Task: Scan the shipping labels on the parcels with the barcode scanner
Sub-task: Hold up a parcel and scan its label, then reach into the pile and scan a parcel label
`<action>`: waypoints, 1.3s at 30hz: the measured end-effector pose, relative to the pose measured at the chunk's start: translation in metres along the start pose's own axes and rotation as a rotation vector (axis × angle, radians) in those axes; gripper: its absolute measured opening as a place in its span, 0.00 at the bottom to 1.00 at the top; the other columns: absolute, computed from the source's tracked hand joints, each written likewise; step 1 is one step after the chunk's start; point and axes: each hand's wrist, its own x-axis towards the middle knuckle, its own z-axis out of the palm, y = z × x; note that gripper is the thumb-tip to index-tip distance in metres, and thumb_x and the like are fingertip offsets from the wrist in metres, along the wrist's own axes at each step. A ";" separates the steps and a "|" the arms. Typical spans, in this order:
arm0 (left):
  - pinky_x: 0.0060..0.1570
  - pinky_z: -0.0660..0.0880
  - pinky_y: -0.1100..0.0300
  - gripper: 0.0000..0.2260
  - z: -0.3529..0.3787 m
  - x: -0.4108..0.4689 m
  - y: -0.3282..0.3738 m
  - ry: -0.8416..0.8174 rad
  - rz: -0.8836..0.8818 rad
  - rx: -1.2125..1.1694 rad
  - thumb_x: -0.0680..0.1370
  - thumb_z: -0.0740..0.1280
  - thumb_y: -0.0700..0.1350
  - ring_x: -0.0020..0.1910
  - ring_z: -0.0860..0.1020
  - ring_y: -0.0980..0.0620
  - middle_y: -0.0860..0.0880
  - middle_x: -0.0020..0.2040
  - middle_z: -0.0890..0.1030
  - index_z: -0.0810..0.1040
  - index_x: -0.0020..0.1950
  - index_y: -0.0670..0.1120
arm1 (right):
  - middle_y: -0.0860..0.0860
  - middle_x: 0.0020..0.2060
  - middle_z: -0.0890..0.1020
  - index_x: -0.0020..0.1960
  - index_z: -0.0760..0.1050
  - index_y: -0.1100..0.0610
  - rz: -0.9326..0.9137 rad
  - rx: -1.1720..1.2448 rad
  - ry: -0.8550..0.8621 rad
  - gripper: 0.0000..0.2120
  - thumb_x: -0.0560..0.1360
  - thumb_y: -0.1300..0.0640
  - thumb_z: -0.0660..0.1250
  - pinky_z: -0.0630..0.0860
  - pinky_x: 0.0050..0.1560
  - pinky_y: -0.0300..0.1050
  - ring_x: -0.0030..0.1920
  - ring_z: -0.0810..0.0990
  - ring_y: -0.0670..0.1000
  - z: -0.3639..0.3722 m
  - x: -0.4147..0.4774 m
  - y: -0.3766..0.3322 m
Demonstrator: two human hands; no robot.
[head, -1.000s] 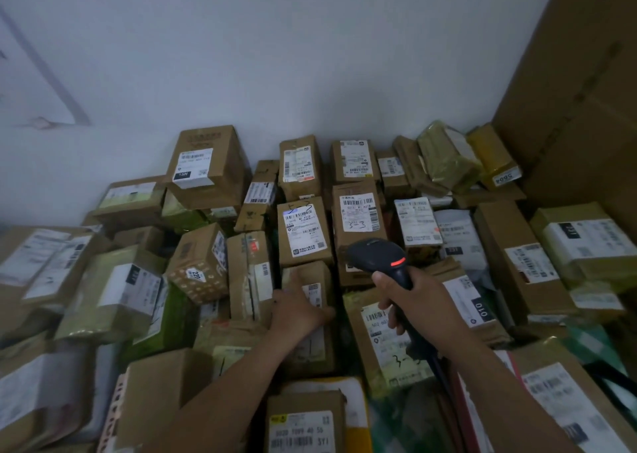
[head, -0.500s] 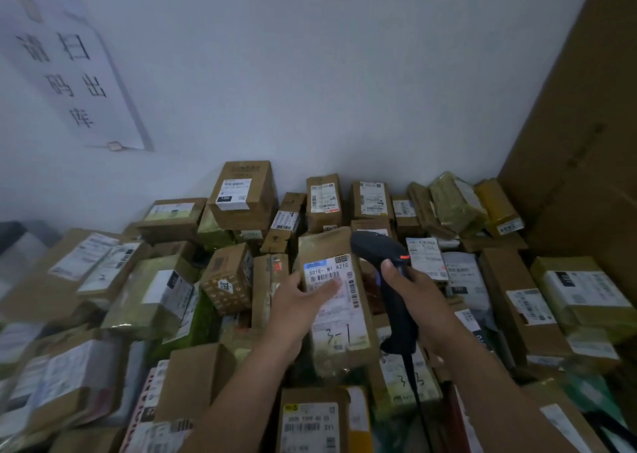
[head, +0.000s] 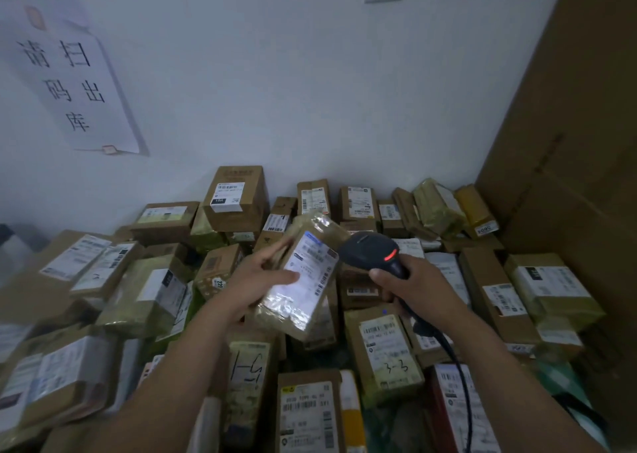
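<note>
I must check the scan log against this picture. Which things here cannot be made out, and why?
All in the head view:
- Label text on the held parcel: blurred by motion and tape glare; the left hand covers one edge.
- Scanner window: faces away, so the beam is unseen; the right hand hides the trigger.
- Scanner cable: lost in the dark low in the frame.
- Wall notice: its top is cut by the frame edge.

Two bare forearms, no sleeves, watch or rings visible. Left hand: fingers long and ungloved. Right hand, to its right: ungloved, knuckles showing.
</note>
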 end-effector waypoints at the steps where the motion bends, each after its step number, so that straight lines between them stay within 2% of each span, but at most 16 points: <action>1: 0.38 0.81 0.57 0.33 -0.007 0.001 0.002 0.023 0.003 0.026 0.72 0.73 0.35 0.44 0.85 0.46 0.48 0.56 0.80 0.70 0.66 0.66 | 0.50 0.28 0.81 0.43 0.75 0.51 -0.001 -0.041 -0.015 0.07 0.77 0.50 0.69 0.74 0.30 0.44 0.23 0.75 0.47 -0.002 -0.001 0.002; 2: 0.35 0.80 0.59 0.33 -0.014 0.001 0.003 0.043 -0.002 0.039 0.73 0.73 0.35 0.42 0.85 0.48 0.48 0.55 0.80 0.70 0.68 0.65 | 0.48 0.25 0.80 0.42 0.74 0.51 0.006 -0.078 -0.029 0.08 0.77 0.50 0.70 0.73 0.30 0.43 0.22 0.75 0.46 -0.003 -0.004 0.002; 4: 0.36 0.81 0.57 0.34 -0.027 0.004 0.002 0.067 -0.032 0.051 0.72 0.74 0.36 0.41 0.85 0.47 0.48 0.54 0.80 0.70 0.70 0.64 | 0.47 0.23 0.79 0.42 0.74 0.49 0.002 -0.151 -0.061 0.08 0.77 0.49 0.70 0.73 0.29 0.41 0.21 0.74 0.45 -0.003 -0.006 0.000; 7: 0.46 0.82 0.47 0.35 -0.043 0.007 -0.005 0.103 -0.061 0.079 0.65 0.79 0.44 0.44 0.86 0.45 0.46 0.57 0.82 0.73 0.65 0.70 | 0.52 0.31 0.83 0.45 0.73 0.45 -0.022 -0.215 -0.133 0.06 0.76 0.48 0.70 0.73 0.29 0.40 0.23 0.76 0.46 -0.001 -0.009 -0.005; 9: 0.49 0.82 0.45 0.35 -0.049 0.008 -0.010 0.126 -0.061 0.087 0.63 0.80 0.46 0.45 0.86 0.45 0.46 0.57 0.83 0.73 0.64 0.71 | 0.53 0.36 0.83 0.46 0.71 0.42 -0.029 -0.233 -0.165 0.07 0.77 0.48 0.70 0.74 0.29 0.38 0.25 0.77 0.47 0.001 -0.010 -0.008; 14: 0.47 0.82 0.49 0.35 -0.050 0.003 -0.013 0.105 -0.036 0.143 0.69 0.77 0.40 0.44 0.86 0.48 0.48 0.55 0.83 0.70 0.71 0.65 | 0.45 0.36 0.79 0.45 0.68 0.39 -0.062 -0.315 -0.206 0.10 0.77 0.48 0.69 0.73 0.29 0.36 0.24 0.76 0.42 0.004 -0.013 -0.019; 18: 0.42 0.82 0.54 0.35 -0.051 0.002 -0.013 0.114 -0.017 0.160 0.71 0.76 0.39 0.43 0.86 0.49 0.50 0.54 0.83 0.68 0.73 0.63 | 0.44 0.36 0.79 0.46 0.68 0.40 -0.063 -0.347 -0.217 0.09 0.77 0.47 0.69 0.72 0.28 0.35 0.23 0.76 0.40 0.005 -0.016 -0.023; 23: 0.43 0.83 0.50 0.35 -0.051 0.003 -0.016 0.112 -0.009 0.139 0.71 0.76 0.40 0.43 0.86 0.48 0.47 0.53 0.84 0.68 0.73 0.63 | 0.45 0.36 0.79 0.45 0.66 0.38 -0.068 -0.351 -0.220 0.11 0.77 0.47 0.69 0.72 0.27 0.34 0.23 0.76 0.41 0.005 -0.019 -0.024; 26: 0.39 0.82 0.53 0.34 -0.047 0.003 -0.016 0.094 -0.005 0.093 0.72 0.75 0.39 0.42 0.86 0.48 0.47 0.53 0.84 0.68 0.73 0.62 | 0.45 0.36 0.79 0.45 0.67 0.38 -0.064 -0.322 -0.217 0.11 0.77 0.48 0.69 0.72 0.28 0.34 0.23 0.76 0.41 0.004 -0.020 -0.021; 28: 0.37 0.81 0.56 0.34 -0.043 0.004 -0.017 0.083 -0.006 0.053 0.73 0.74 0.39 0.42 0.86 0.49 0.47 0.54 0.83 0.67 0.74 0.60 | 0.49 0.37 0.82 0.46 0.69 0.40 -0.055 -0.279 -0.192 0.08 0.77 0.48 0.69 0.72 0.28 0.36 0.23 0.76 0.42 0.002 -0.018 -0.017; 31: 0.41 0.82 0.52 0.35 -0.036 0.011 -0.025 0.107 0.011 -0.027 0.72 0.75 0.39 0.46 0.85 0.47 0.46 0.57 0.82 0.66 0.75 0.57 | 0.52 0.32 0.83 0.46 0.74 0.46 -0.048 -0.164 -0.117 0.04 0.77 0.50 0.69 0.72 0.27 0.39 0.22 0.75 0.45 -0.001 -0.014 -0.008; 33: 0.43 0.82 0.51 0.33 -0.032 0.018 -0.031 0.141 -0.001 -0.109 0.73 0.74 0.40 0.47 0.85 0.46 0.46 0.57 0.83 0.68 0.75 0.55 | 0.52 0.30 0.83 0.46 0.76 0.52 -0.039 -0.051 -0.065 0.05 0.78 0.51 0.68 0.74 0.28 0.44 0.23 0.76 0.48 -0.003 -0.009 -0.003; 35: 0.44 0.82 0.48 0.30 -0.026 0.026 -0.036 0.131 -0.058 -0.281 0.74 0.73 0.40 0.49 0.85 0.44 0.45 0.55 0.85 0.69 0.74 0.52 | 0.55 0.32 0.83 0.48 0.76 0.56 -0.023 0.070 -0.010 0.07 0.78 0.51 0.68 0.74 0.29 0.46 0.24 0.76 0.51 -0.004 -0.002 0.001; 39: 0.39 0.81 0.52 0.24 -0.015 0.041 -0.044 0.144 -0.108 -0.458 0.76 0.71 0.41 0.48 0.85 0.44 0.45 0.52 0.85 0.71 0.72 0.48 | 0.57 0.34 0.84 0.47 0.77 0.58 0.032 0.178 0.086 0.11 0.78 0.50 0.66 0.75 0.27 0.45 0.24 0.77 0.52 -0.002 0.017 0.008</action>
